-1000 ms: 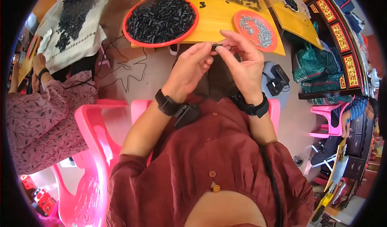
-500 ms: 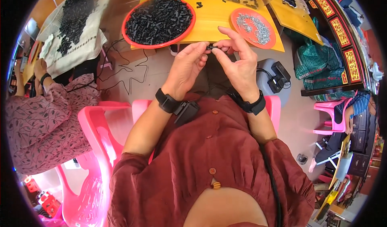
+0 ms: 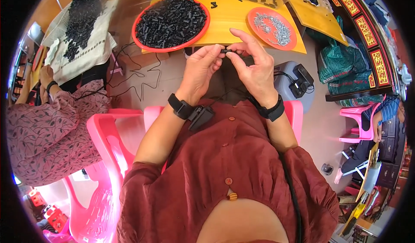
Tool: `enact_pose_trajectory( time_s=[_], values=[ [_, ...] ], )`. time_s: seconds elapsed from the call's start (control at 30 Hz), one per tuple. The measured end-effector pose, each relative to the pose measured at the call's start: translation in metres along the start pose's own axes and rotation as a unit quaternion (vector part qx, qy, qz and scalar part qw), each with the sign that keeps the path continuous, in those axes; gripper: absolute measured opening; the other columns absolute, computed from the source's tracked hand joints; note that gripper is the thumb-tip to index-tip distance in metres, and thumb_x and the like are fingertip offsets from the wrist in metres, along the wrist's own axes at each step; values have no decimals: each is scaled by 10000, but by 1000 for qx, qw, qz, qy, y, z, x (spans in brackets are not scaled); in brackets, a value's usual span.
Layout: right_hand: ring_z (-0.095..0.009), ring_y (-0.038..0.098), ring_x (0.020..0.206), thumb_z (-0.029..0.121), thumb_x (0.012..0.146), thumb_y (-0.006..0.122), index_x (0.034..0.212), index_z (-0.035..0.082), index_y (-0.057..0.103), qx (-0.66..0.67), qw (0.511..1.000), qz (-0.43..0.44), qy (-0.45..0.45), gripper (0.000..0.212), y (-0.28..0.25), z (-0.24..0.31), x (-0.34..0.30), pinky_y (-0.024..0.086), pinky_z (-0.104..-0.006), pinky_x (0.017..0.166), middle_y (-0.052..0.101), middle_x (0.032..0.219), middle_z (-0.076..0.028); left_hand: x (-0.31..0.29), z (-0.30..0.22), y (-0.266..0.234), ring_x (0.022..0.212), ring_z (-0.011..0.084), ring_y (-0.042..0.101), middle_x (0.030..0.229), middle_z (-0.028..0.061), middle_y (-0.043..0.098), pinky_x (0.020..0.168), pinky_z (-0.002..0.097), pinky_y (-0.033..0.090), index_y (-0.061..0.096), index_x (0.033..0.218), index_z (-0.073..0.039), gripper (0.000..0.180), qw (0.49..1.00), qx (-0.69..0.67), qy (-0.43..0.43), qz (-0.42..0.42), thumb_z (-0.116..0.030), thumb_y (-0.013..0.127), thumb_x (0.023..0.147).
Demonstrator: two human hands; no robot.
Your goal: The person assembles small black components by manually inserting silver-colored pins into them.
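Fingers (image 3: pixel 214 53) of the left hand (image 3: pixel 196 72) and right hand (image 3: pixel 258 72) are clamped on the black part (image 3: pixel 225 51), just off the near edge of the counter (image 3: pixel 227 20). Red tray (image 3: pixel 162 50): counter's left. Orange tray (image 3: pixel 283 16): counter's right. Advisable: grip the ends lightly, level both hands, press evenly.

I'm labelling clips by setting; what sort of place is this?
Probably a small, informal workshop: a round red tray heaped with small black parts and a round orange-red plate of small silvery pieces share a yellow table, with a glossy pink plastic chair nearby.
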State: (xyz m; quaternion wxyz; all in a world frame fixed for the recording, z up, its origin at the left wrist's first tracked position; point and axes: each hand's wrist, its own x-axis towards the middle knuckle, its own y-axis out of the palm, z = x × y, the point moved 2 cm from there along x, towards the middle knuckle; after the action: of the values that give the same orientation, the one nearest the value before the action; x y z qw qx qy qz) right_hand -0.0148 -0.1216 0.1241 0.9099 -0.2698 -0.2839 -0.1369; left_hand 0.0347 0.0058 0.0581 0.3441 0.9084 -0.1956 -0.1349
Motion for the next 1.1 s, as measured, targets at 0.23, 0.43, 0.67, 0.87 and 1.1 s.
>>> enact_pose_trajectory(
  time_s=[0.23,0.43,0.67,0.87,1.1],
  values=[
    [-146,616,744,-47,705,664,1161,74,563,-50,996,-3,-79,482,-1,-2,-2,469,-261,706,635,845,-68,1,0,-1,643,52,510,782,8,610,593,178,418,616,929,-48,168,1000,20,18,-3,-205,598,872],
    [-203,568,732,-61,666,674,1176,83,556,-121,974,-13,-190,543,1,-2,0,461,-300,688,639,811,-51,2,-3,-1,598,42,503,728,-2,608,556,174,396,626,869,-53,152,992,115,55,-25,-203,602,869],
    [-210,560,744,-70,662,670,1196,62,531,-136,965,3,-225,567,3,-10,-3,457,-303,686,648,794,-39,4,-3,-3,592,33,496,708,-6,603,549,171,389,635,826,-49,152,985,149,83,-24,-193,605,864],
    [-208,582,779,-56,685,671,1249,26,452,-113,973,-13,-200,611,4,-17,-5,461,-304,708,659,859,-58,5,0,-6,609,44,512,742,11,624,560,178,405,644,875,-31,155,986,148,70,-42,-180,603,865],
    [-179,641,828,-55,704,669,1269,10,412,-95,984,-25,-147,624,2,-23,-6,491,-269,746,606,1039,-113,6,2,-7,717,74,551,912,56,634,661,189,465,592,1096,5,255,1000,9,0,16,-114,581,870]
  ],
)
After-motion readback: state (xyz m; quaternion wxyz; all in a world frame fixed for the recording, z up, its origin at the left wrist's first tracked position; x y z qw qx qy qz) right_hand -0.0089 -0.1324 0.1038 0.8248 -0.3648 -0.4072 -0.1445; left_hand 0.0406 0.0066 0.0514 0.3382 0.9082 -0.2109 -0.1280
